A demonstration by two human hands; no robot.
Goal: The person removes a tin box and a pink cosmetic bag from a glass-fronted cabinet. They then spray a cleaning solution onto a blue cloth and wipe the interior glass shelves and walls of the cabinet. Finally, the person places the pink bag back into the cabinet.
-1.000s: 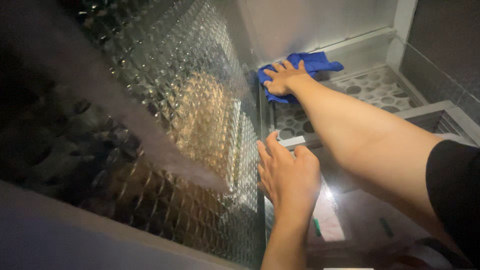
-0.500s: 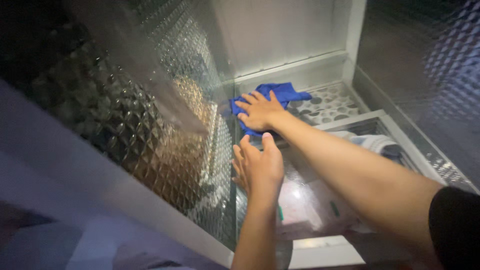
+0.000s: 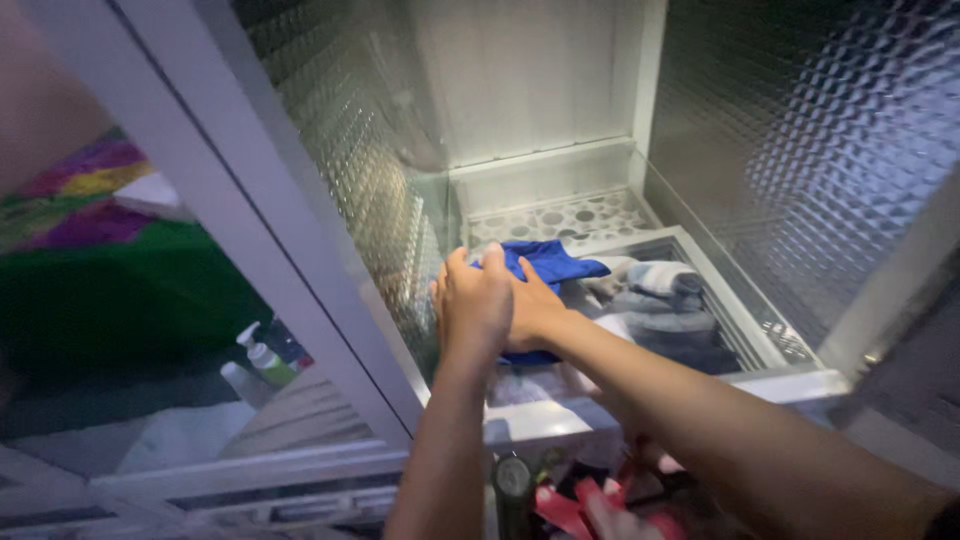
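Both hands meet in the middle of the view, inside a white cabinet. The left hand point(image 3: 473, 300) has its back to the camera, fingers together and flat; it lies against the right hand and partly covers it. The right hand point(image 3: 530, 312) rests on one blue cloth point(image 3: 545, 262), palm down on the fabric; whether its fingers are curled into the cloth cannot be told, as the left hand hides them. The cloth lies bunched on a glass shelf point(image 3: 640, 250) at the shelf's near left part, one corner sticking out to the right. Below the glass, to the right of the hands, lie two or three folded grey and white fabrics point(image 3: 655, 295). Farther back, the cabinet floor point(image 3: 560, 218) shows a pattern of round pebbles. Two textured glass doors frame the opening, one on the left point(image 3: 345, 140) and one on the right point(image 3: 820, 130). Through the left glass, two pump bottles point(image 3: 258, 362) stand near each other. Near the bottom edge lie red items point(image 3: 580, 505), too blurred to tell.
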